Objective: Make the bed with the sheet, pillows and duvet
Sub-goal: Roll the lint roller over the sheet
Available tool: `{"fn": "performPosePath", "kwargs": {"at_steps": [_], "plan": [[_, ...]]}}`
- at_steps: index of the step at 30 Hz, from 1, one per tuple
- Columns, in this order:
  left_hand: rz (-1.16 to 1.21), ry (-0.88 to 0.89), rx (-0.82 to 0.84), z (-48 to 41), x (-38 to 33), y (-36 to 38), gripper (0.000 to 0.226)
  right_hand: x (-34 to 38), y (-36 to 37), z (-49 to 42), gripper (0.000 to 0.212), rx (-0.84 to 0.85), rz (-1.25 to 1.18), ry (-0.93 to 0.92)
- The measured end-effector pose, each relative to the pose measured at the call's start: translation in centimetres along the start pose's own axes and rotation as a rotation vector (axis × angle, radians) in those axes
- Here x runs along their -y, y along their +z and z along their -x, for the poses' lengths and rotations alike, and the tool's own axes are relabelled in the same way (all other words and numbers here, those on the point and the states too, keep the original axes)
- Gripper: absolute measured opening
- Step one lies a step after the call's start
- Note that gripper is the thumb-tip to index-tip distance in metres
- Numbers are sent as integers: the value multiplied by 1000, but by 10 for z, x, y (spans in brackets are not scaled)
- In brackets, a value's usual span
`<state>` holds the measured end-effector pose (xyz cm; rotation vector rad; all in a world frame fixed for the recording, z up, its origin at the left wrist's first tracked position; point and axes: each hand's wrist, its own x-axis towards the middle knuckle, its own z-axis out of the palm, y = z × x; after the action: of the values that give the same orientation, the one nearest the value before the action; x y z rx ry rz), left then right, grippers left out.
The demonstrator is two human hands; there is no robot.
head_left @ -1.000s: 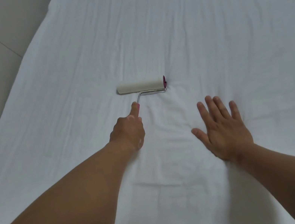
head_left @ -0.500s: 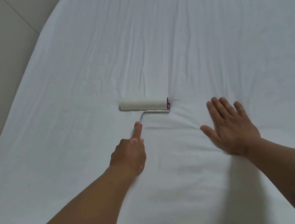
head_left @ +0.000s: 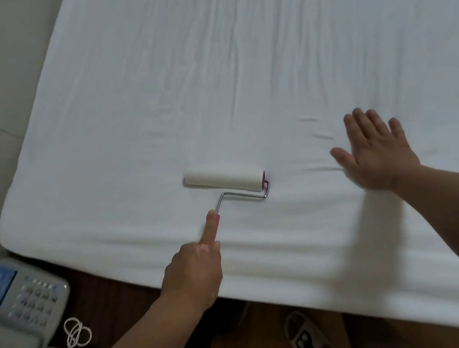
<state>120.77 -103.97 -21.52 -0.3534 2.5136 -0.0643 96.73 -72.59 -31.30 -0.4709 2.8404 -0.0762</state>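
Sheet point(head_left: 263, 60) lies creased; wood floor point(head_left: 248, 342) beside.

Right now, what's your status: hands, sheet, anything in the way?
Left hand grips lint roller handle, roller on sheet. Right hand open, flat on sheet. Sheet spread, creased; only roller on it in view.

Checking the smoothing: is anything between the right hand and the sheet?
Nothing visible: the right hand lies flat on the sheet itself. The roller, held by the left hand, sits apart to its left.
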Motion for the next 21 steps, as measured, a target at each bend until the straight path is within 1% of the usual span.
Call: {"fn": "performPosePath", "kwargs": {"at_steps": [2,4,6,8,12,16,18,20,21], "plan": [[-24,26,24,29,7,18,82,-1,1,5,87,16,5,8],[51,4,37,55,12,34,89,-1,-1,6,89,43,14,17],[211,-46,5,78,17,47,78,-1,-2,7,90,74,22,29],[288,-81,-19,98,18,52,67,1,-3,9,90,100,24,41],[315,-98,-20,125,19,58,64,7,-7,17,88,147,28,64],[463,-99,23,149,18,47,60,8,-18,24,86,160,6,49],[562,-148,-28,157,9,32,60,6,-22,27,85,117,3,20],[614,-187,-143,151,-7,11,61,0,-28,28,78,54,-4,-19],[618,-174,-208,141,-18,-3,60,-5,-31,25,71,18,-13,-55]]}}
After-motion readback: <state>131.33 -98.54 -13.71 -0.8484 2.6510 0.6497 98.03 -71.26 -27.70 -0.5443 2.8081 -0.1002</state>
